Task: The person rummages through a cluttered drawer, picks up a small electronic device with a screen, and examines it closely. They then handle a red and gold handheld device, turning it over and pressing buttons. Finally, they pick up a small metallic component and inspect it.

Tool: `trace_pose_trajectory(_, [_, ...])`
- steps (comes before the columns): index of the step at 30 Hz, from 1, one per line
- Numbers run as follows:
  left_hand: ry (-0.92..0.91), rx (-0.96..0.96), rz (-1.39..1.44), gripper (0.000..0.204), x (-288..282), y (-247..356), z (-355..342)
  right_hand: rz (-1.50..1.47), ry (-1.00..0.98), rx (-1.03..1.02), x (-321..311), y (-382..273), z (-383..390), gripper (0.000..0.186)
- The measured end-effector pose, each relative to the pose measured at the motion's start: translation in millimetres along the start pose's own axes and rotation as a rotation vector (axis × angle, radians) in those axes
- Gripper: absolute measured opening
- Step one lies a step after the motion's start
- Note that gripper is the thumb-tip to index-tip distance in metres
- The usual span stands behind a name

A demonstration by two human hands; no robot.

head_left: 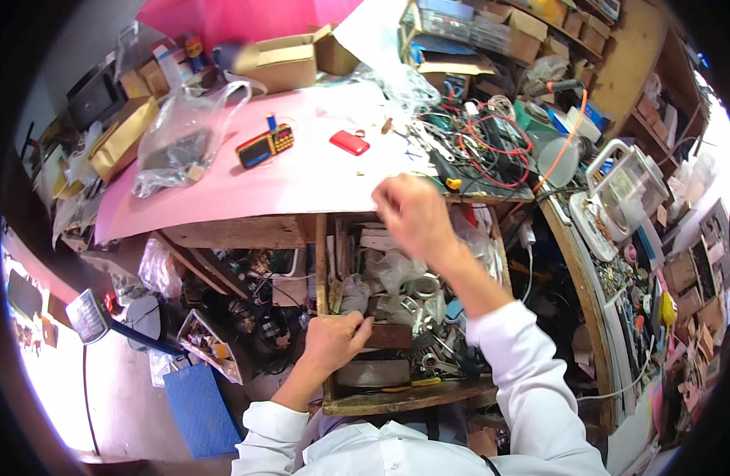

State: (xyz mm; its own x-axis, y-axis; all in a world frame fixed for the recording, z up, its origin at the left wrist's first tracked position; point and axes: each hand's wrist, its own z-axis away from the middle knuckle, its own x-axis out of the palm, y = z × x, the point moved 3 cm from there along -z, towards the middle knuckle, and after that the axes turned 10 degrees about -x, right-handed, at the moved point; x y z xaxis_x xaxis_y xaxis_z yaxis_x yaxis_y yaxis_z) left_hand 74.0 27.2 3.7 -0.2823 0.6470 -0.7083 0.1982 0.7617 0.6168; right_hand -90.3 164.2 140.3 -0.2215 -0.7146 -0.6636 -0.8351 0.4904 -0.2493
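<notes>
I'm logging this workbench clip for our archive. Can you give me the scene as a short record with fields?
setting: cluttered workshop bench with a pink sheet on top
drawer: open wooden drawer full of tools, bags and parts
left hand: left hand gripping the drawer's left wall
right hand: right hand raised over the drawer's back, blurred, grip unclear
on the sheet: small orange radio, red case, clear plastic bag
right of bench: tangle of red wires

Open brown cardboard boxes [282, 62] at my 12 o'clock, far edge of the pink bench | clear plastic bag [178, 139] with dark contents at 11 | more brown cartons [532, 24] stacked on shelves at 1 | tan flat box [123, 136] at 10
</notes>
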Motion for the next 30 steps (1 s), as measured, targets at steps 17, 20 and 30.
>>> trace_pose_trajectory(17, [0.03, -0.052, 0.087, 0.029, 2, -9, -5, 0.268, -0.252, 0.051, 74, 126, -120, 0.011])
trace_pose_trajectory(20, [0.019, -0.055, 0.106, 0.032, 3, -5, -6, -0.053, 0.008, 0.194, 51, 125, -116, 0.012])
trace_pose_trajectory(30, [-0.063, -0.332, 0.401, 0.027, 3, -15, -12, -1.844, 0.012, 0.716, 7, 3, 64, 0.018])
